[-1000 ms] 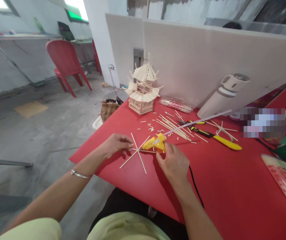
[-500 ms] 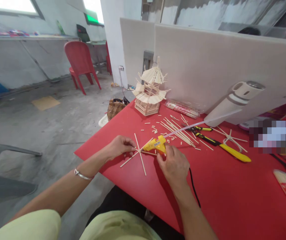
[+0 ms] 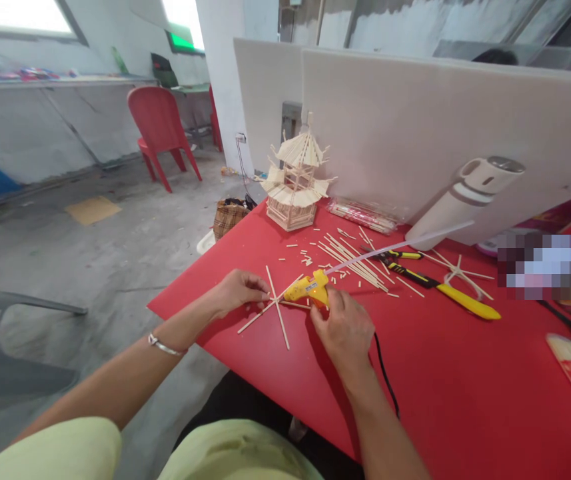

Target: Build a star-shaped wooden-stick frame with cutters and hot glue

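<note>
Your right hand (image 3: 348, 327) is closed around the yellow glue gun (image 3: 309, 288), with the nozzle at the hub of the crossed sticks (image 3: 280, 320). These lie flat near the front edge of the red bench (image 3: 440, 387). Your left hand (image 3: 238, 291) pinches the sticks beside the hub, fingers together. Behind them: loose sticks (image 3: 352, 257), yellow-handled cutters (image 3: 465, 303) and 1 stick pagoda (image 3: 295, 183).
</note>
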{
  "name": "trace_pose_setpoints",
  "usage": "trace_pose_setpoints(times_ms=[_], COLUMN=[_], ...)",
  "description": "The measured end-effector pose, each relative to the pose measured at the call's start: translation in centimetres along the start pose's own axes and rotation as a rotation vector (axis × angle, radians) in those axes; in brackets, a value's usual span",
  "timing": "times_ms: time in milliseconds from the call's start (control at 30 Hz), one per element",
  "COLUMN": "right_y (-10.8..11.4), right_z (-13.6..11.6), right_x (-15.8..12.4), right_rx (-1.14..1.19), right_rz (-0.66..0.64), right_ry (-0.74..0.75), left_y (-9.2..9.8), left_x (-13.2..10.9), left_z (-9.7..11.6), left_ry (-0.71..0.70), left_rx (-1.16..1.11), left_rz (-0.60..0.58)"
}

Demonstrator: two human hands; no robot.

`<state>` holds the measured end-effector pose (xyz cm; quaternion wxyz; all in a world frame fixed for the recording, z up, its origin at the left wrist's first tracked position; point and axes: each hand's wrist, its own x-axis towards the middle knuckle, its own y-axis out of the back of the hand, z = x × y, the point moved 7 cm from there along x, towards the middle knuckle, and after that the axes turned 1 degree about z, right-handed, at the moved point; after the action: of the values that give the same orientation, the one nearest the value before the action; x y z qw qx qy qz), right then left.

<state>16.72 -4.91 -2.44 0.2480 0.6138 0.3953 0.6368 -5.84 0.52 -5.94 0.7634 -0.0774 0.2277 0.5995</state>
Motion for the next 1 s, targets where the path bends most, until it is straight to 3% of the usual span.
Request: trace_pose_setpoints(times_ms=[1000], right_y=[-0.01], right_z=[-0.21], right_x=[-0.13], right_rx=[0.006], right_rz=[-0.029], right_ry=[0.009], left_y=[-0.27], left_x=[-0.10], left_z=[0.70], left_ry=[-0.016], left_rx=[0.045], left_rz=[0.004])
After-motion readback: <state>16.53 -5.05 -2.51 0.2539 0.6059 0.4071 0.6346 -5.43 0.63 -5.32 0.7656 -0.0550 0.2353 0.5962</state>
